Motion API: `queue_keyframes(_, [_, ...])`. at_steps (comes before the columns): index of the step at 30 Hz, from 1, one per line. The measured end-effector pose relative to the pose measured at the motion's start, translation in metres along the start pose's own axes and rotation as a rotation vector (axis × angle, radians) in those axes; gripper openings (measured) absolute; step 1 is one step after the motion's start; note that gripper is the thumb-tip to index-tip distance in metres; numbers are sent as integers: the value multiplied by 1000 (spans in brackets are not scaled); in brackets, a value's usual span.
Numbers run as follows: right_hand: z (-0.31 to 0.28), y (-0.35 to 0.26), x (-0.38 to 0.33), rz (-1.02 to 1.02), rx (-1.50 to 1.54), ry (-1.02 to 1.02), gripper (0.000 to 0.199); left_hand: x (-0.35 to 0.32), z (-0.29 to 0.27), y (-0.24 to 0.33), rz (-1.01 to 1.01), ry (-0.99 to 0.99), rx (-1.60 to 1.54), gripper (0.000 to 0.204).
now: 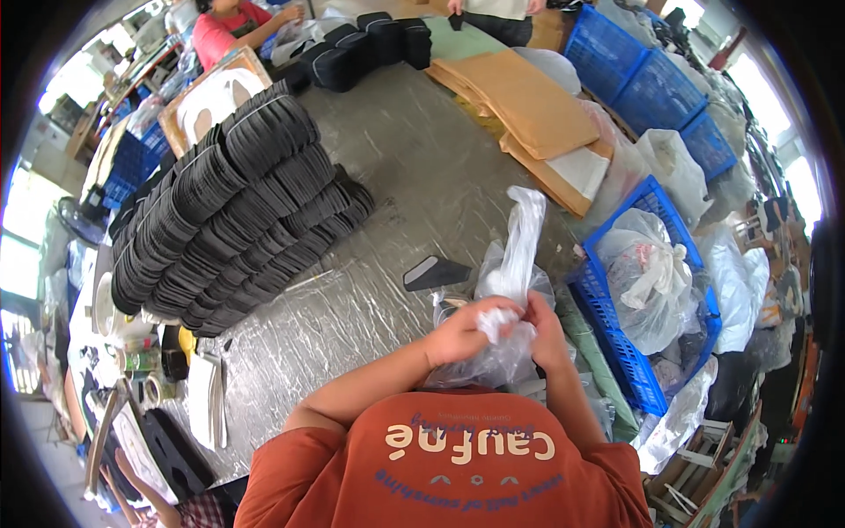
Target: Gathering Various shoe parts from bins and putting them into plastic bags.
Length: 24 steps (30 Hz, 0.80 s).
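On my remote feed, the left hand [462,334] and right hand [546,332] both grip a crumpled plastic bag [521,251], which stretches toward twelve o'clock over the counter [387,150]. From the hands, I see stacked black pieces [238,202] at ten o'clock and a blue crate [607,339] at three.

You have two hands in view: left hand [466,333], one; right hand [547,330], one. White bag [525,229] at your hands: one. Loose dark piece [438,275]: one. Big black stack [238,194]: one; its layers too many to count. Blue crates to your right: near crate [627,361], one; far crates [660,88], three visible. Across from you, people: two, pink-topped person [220,37], pale-topped person [500,9].
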State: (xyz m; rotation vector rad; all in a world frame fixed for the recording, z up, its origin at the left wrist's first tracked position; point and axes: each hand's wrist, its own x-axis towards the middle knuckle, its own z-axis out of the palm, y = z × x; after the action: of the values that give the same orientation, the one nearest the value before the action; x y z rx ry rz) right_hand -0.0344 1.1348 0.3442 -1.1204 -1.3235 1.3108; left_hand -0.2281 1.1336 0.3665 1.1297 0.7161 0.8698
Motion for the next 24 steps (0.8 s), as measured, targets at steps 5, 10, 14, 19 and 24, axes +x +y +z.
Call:
queue_keyframes(5, [5, -2, 11, -509, -953, 35, 33, 5, -3, -14, 121, 112, -63, 38])
queue_keyframes(10, [5, 4, 37, -593, -977, 62, 22, 9, -25, -42, 671, -155, 962, 65])
queue_keyframes(14, [-9, -10, 55, -654, -1182, -120, 16, -1, -12, -3, -231, -113, 400, 56])
queue_keyframes(19, [1, -16, 71, -661, -1049, -113, 27, -31, -29, 20, -241, 147, 730, 36])
queue_keyframes(24, [21, -18, 70, -657, -977, -247, 25, -75, -49, 19, -286, 155, 769, 55])
